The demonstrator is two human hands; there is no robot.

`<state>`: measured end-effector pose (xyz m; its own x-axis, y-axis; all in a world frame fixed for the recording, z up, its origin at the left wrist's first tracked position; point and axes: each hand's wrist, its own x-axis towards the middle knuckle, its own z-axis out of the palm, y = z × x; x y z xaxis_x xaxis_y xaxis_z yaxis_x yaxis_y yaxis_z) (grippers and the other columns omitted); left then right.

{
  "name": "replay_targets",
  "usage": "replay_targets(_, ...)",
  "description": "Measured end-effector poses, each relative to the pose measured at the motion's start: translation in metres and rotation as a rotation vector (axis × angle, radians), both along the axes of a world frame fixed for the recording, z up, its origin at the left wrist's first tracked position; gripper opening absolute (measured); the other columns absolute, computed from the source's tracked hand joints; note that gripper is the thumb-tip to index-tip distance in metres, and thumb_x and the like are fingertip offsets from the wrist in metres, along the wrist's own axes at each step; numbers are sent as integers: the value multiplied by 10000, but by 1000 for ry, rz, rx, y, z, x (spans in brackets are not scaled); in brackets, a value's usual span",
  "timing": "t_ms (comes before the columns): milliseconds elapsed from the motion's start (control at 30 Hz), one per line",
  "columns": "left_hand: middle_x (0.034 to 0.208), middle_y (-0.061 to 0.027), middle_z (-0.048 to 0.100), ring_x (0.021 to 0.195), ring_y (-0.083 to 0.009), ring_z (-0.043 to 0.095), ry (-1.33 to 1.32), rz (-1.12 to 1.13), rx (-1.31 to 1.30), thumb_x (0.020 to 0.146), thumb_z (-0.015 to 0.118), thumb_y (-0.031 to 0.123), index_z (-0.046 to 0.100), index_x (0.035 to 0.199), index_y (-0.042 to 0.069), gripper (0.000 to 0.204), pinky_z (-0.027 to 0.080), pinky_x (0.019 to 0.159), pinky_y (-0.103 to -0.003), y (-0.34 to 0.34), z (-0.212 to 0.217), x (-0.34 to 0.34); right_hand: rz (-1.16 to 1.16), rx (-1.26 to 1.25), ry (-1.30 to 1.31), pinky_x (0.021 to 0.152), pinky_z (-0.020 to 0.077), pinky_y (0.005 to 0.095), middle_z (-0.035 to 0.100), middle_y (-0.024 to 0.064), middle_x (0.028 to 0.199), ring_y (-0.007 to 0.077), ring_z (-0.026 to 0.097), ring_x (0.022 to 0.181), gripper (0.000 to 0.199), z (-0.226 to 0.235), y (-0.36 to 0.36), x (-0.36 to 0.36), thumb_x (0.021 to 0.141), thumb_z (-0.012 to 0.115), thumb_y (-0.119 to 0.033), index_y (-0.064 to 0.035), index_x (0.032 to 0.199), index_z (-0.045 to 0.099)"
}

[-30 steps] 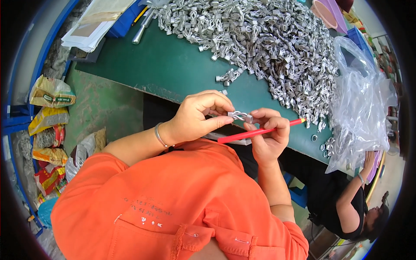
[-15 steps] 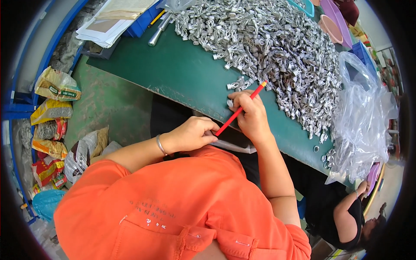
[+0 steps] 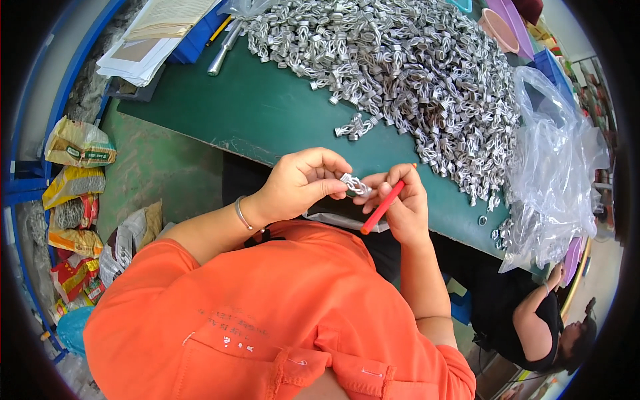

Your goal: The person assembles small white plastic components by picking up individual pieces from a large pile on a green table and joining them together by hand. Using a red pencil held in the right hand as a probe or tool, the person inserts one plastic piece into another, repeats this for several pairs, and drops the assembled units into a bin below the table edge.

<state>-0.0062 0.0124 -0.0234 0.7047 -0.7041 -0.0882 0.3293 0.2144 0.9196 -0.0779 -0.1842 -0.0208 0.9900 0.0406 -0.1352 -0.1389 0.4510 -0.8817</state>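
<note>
My left hand (image 3: pixel 300 181) pinches one end of a small silver linked metal piece (image 3: pixel 355 185) between thumb and forefinger. At its other end are the fingertips of my right hand (image 3: pixel 405 203), which also grips a slim red stick (image 3: pixel 383 209). The stick slants across the right fingers, its orange lower end toward my body. Both hands hover by the near edge of the green table (image 3: pixel 267 110). Just beyond them lies a little cluster of similar silver pieces (image 3: pixel 357 126), close to a large heap of them (image 3: pixel 400 73).
A clear plastic bag (image 3: pixel 553 173) lies at the table's right. Papers (image 3: pixel 150 50), a blue bin (image 3: pixel 193 43) and a metal tool (image 3: pixel 223 50) are at the far left. Sacks (image 3: pixel 80 143) line the floor at left. A person in black (image 3: pixel 527 320) sits at right.
My left hand has risen from my lap and now pinches the silver piece. My right hand has drawn back toward me, its red stick turned lower. The view has shifted slightly.
</note>
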Motion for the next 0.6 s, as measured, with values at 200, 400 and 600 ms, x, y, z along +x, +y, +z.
replay_targets(200,935,-111,604,850,-164,615,-364,102,34,776,633,-81,582,920,-18,165,516,720,-258,-7,0,-8,-162,-102,-194,734,515,276,613,195,981,166,609,841,229,-15,3,-12,823,576,83,-53,833,392)
replay_targets(400,884,-109,621,807,-256,612,-1023,-15,215,699,710,-2,623,774,12,116,504,720,-324,-1,-13,-7,106,-462,-254,692,508,274,652,137,885,151,612,779,259,-13,-15,-15,736,654,95,-32,731,429)
replay_targets(600,912,-115,550,877,-314,519,-1224,335,603,697,679,46,557,983,30,311,427,778,-378,-30,-8,34,123,-695,-242,655,508,275,671,137,904,177,646,766,243,-4,-13,-12,729,692,43,-17,738,456)
